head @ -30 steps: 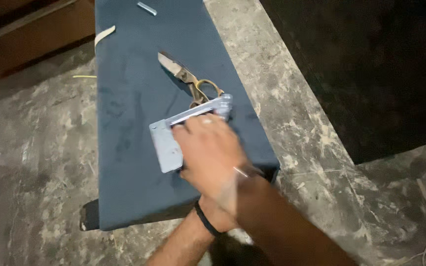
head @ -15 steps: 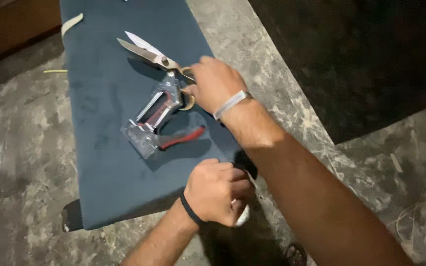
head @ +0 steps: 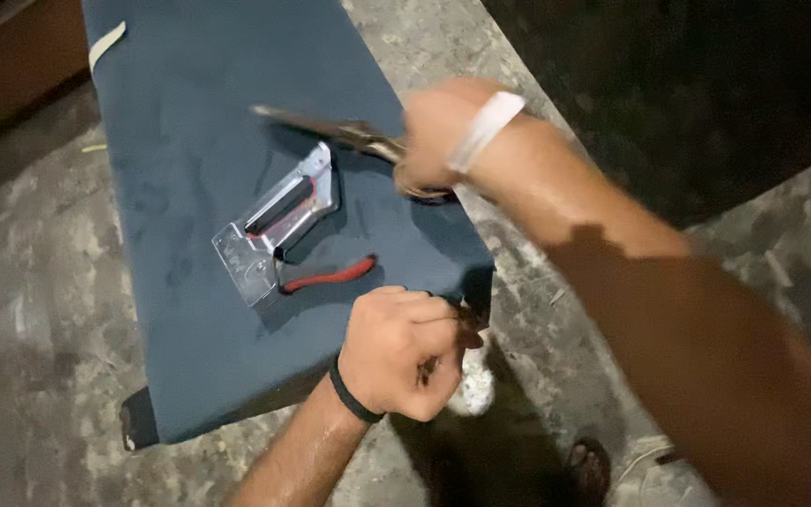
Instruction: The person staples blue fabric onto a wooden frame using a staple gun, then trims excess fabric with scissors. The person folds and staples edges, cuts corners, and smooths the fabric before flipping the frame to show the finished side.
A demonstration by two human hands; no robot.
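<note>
Gripping scissors point(head: 349, 133) in right hand point(head: 438, 136), left hand point(head: 401, 352) fingers clenched on blue fabric point(head: 199, 188) edge

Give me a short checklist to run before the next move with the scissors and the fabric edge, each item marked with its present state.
1. Right hand grips the scissors by the handles: ok.
2. Scissor blades open or closed: cannot tell, blurred.
3. Left hand is closed on the near edge of the blue fabric: ok.
4. Left-hand fingers apart from the blades: ok.
5. Staple gun lies flat on the fabric, not held: ok.
6. Staple gun out of the scissors' way: not ok, it lies just under the blades.
</note>
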